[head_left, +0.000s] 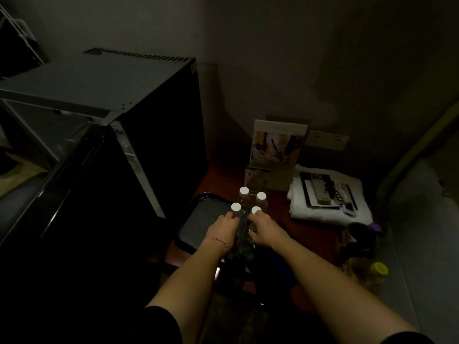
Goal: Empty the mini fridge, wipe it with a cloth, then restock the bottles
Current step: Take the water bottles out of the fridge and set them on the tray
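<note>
Head view: my left hand (223, 225) and right hand (264, 228) each hold a near white-capped clear bottle (236, 207), upright; black mini fridge (139, 135) lies far left.

The mini fridge (139, 135) has a matt grey metal top and glossy black sides. Clear plastic bottles (260, 202) carry smooth white caps (matt), beside a soft white folded towel (323, 214) on reddish polished wood (223, 180).
</note>
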`<state>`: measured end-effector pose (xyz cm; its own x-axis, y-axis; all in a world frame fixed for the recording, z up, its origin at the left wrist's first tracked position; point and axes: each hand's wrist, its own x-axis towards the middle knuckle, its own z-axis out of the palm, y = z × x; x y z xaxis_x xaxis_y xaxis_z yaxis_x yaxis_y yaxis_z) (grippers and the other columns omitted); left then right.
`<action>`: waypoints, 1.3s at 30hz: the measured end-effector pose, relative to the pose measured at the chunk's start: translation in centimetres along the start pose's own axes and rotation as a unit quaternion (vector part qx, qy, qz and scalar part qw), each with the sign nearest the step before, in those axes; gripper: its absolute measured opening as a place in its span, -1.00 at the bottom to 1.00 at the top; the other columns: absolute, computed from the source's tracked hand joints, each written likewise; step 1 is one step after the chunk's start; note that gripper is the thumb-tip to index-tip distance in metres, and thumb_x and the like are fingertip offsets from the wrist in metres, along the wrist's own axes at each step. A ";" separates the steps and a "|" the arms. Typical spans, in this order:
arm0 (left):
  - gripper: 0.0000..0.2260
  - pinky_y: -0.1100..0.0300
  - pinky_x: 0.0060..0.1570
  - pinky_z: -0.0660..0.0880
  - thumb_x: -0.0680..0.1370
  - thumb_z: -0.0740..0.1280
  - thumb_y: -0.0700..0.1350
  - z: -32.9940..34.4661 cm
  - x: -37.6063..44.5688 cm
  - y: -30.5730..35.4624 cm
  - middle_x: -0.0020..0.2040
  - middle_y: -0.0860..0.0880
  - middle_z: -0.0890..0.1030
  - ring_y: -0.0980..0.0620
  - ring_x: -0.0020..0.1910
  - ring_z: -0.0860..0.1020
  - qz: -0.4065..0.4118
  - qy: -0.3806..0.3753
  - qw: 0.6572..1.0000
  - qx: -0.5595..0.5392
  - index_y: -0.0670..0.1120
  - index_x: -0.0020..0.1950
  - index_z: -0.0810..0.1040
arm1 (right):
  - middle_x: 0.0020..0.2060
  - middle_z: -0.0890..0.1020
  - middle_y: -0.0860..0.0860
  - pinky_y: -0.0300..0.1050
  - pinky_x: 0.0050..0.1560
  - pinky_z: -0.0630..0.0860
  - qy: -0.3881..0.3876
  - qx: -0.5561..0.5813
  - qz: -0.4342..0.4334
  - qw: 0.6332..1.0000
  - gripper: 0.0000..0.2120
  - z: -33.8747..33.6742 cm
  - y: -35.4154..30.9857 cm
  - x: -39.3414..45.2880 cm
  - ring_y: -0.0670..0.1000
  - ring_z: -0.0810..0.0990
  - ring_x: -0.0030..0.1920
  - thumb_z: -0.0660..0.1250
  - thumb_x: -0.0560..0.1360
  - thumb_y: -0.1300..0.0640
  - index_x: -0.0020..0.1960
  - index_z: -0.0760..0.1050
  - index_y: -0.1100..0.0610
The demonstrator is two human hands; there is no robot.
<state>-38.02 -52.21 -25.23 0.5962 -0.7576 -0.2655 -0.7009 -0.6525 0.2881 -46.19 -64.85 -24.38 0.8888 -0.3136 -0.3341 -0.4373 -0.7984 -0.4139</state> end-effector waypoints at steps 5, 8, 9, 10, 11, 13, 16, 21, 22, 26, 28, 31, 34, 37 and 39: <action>-0.72 -0.02 0.11 0.47 0.57 0.31 -0.14 0.4 0.6 -0.2 0.27 -0.11 0.38 -0.13 0.23 0.38 0.002 -0.022 1.000 0.006 -0.10 0.27 0.41 | 0.17 0.44 0.06 0.04 0.17 0.52 -0.019 -0.002 0.007 1.000 -0.76 0.5 0.0 1.0 0.08 0.51 0.14 0.34 0.54 0.15 0.20 0.48 0.09; -0.67 -0.04 0.09 0.49 0.55 0.35 -0.13 0.3 0.6 -0.3 0.26 -0.09 0.39 -0.12 0.26 0.37 -0.002 -0.029 1.000 0.012 -0.09 0.29 0.40 | 0.19 0.42 0.04 0.01 0.18 0.50 -0.041 -0.008 0.009 0.999 -0.74 0.6 0.1 1.3 0.09 0.50 0.16 0.34 0.55 0.13 0.24 0.48 0.07; -0.67 -0.04 0.10 0.50 0.56 0.34 -0.12 0.4 0.5 -0.4 0.26 -0.08 0.39 -0.12 0.28 0.36 -0.004 -0.029 0.999 0.013 -0.09 0.30 0.40 | 0.22 0.40 0.04 0.01 0.19 0.49 -0.046 -0.010 0.007 0.999 -0.71 0.7 0.1 1.3 0.10 0.49 0.18 0.35 0.55 0.13 0.26 0.47 0.07; -0.68 -0.05 0.10 0.50 0.56 0.34 -0.11 0.4 0.4 -0.5 0.27 -0.08 0.39 -0.12 0.29 0.35 -0.005 -0.028 0.999 0.014 -0.08 0.30 0.40 | 0.24 0.39 0.04 0.00 0.20 0.49 -0.046 -0.010 0.005 0.999 -0.69 0.8 0.1 1.2 0.11 0.49 0.20 0.35 0.55 0.13 0.28 0.47 0.07; -0.68 -0.05 0.10 0.50 0.56 0.33 -0.10 0.4 0.4 -0.5 0.27 -0.07 0.39 -0.12 0.29 0.35 -0.006 -0.027 1.000 0.013 -0.08 0.29 0.41 | 0.26 0.38 0.04 0.00 0.19 0.48 -0.044 -0.011 0.005 0.999 -0.68 1.0 0.1 1.2 0.11 0.49 0.21 0.35 0.55 0.14 0.29 0.47 0.07; -0.68 -0.05 0.11 0.51 0.55 0.35 -0.08 0.5 0.2 -0.7 0.27 -0.07 0.39 -0.11 0.29 0.34 -0.009 -0.026 1.000 0.007 -0.07 0.28 0.41 | 0.28 0.37 0.04 0.03 0.21 0.49 -0.042 -0.015 0.008 0.999 -0.66 1.3 0.0 1.2 0.11 0.50 0.20 0.35 0.53 0.15 0.29 0.46 0.05; -0.64 -0.01 0.08 0.50 0.53 0.38 -0.06 0.4 -0.2 -1.0 0.27 -0.06 0.37 -0.09 0.29 0.34 -0.012 -0.012 1.000 0.002 -0.08 0.27 0.39 | 0.27 0.36 0.02 0.12 0.20 0.52 -0.051 -0.035 0.009 0.998 -0.62 1.1 -0.3 1.1 0.12 0.51 0.19 0.36 0.53 0.07 0.32 0.43 0.00; -0.61 0.04 0.04 0.49 0.53 0.36 0.04 -0.6 -1.4 -0.9 0.24 -0.05 0.36 -0.07 0.26 0.35 -0.035 0.054 0.998 0.007 -0.07 0.28 0.37 | 0.24 0.37 0.02 0.16 0.13 0.55 -0.029 -0.072 0.017 0.997 -0.60 -0.4 -0.9 0.3 0.13 0.52 0.16 0.34 0.52 -0.02 0.33 0.41 -0.02; -0.60 0.05 0.02 0.49 0.53 0.35 0.05 -0.7 -1.8 -0.8 0.24 -0.06 0.36 -0.08 0.26 0.35 -0.038 0.062 0.997 0.013 -0.08 0.29 0.37 | 0.24 0.37 0.03 0.16 0.12 0.55 -0.018 -0.076 0.016 0.997 -0.61 -0.6 -1.0 0.0 0.14 0.53 0.16 0.33 0.53 -0.03 0.33 0.41 -0.02; -0.53 0.05 0.08 0.49 0.52 0.36 0.07 -1.0 -4.0 -0.6 0.29 -0.08 0.35 -0.10 0.29 0.32 -0.057 0.086 0.995 0.019 -0.10 0.33 0.34 | 0.29 0.37 0.04 0.15 0.11 0.56 0.016 -0.084 0.015 0.996 -0.58 -1.3 -1.3 -1.8 0.14 0.54 0.16 0.30 0.55 -0.07 0.37 0.37 -0.02; -0.49 0.03 0.14 0.48 0.51 0.38 0.09 -1.2 -5.3 -0.6 0.31 -0.09 0.34 -0.11 0.31 0.30 -0.065 0.097 0.993 0.017 -0.10 0.36 0.33 | 0.32 0.35 0.04 0.14 0.09 0.56 0.035 -0.092 0.018 0.995 -0.58 -1.5 -1.4 -2.8 0.14 0.55 0.14 0.31 0.55 -0.06 0.37 0.36 -0.01; -0.43 0.00 0.23 0.44 0.50 0.39 0.11 -1.6 -7.6 -0.8 0.33 -0.10 0.33 -0.13 0.34 0.28 -0.069 0.116 0.991 0.018 -0.09 0.40 0.30 | 0.34 0.32 0.05 0.14 0.07 0.55 0.057 -0.092 0.024 0.994 -0.59 -1.6 -2.1 -4.7 0.17 0.56 0.14 0.32 0.55 -0.08 0.35 0.36 -0.02; -0.39 -0.01 0.27 0.42 0.48 0.41 0.12 -1.6 -10.3 -1.2 0.36 -0.09 0.33 -0.11 0.35 0.28 -0.067 0.119 0.990 0.026 -0.08 0.43 0.28 | 0.38 0.28 0.05 0.14 0.09 0.56 0.071 -0.093 0.016 0.993 -0.54 -0.7 -3.5 -7.2 0.15 0.56 0.15 0.35 0.53 -0.09 0.38 0.35 -0.04; -0.38 -0.01 0.31 0.40 0.48 0.41 0.12 -1.3 -12.9 -1.4 0.37 -0.08 0.33 -0.10 0.35 0.29 -0.063 0.114 0.991 0.013 -0.07 0.44 0.28 | 0.43 0.23 0.04 0.15 0.09 0.58 0.082 -0.096 0.019 0.992 -0.52 0.1 -5.3 -9.6 0.14 0.56 0.16 0.37 0.52 -0.09 0.38 0.33 -0.05; -0.40 0.00 0.30 0.40 0.48 0.40 0.14 -0.7 -15.2 -1.3 0.35 -0.08 0.34 -0.10 0.34 0.30 -0.048 0.113 0.992 0.005 -0.07 0.41 0.30 | 0.42 0.23 0.03 0.15 0.09 0.59 0.090 -0.093 0.030 0.991 -0.51 1.0 -6.7 -11.7 0.13 0.55 0.17 0.37 0.51 -0.09 0.39 0.32 -0.07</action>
<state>-45.87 -39.82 -20.91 0.7316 -0.6773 -0.0780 -0.6404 -0.7219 0.2622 -53.80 -55.36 -18.51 0.8794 -0.4364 -0.1904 -0.4721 -0.8513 -0.2292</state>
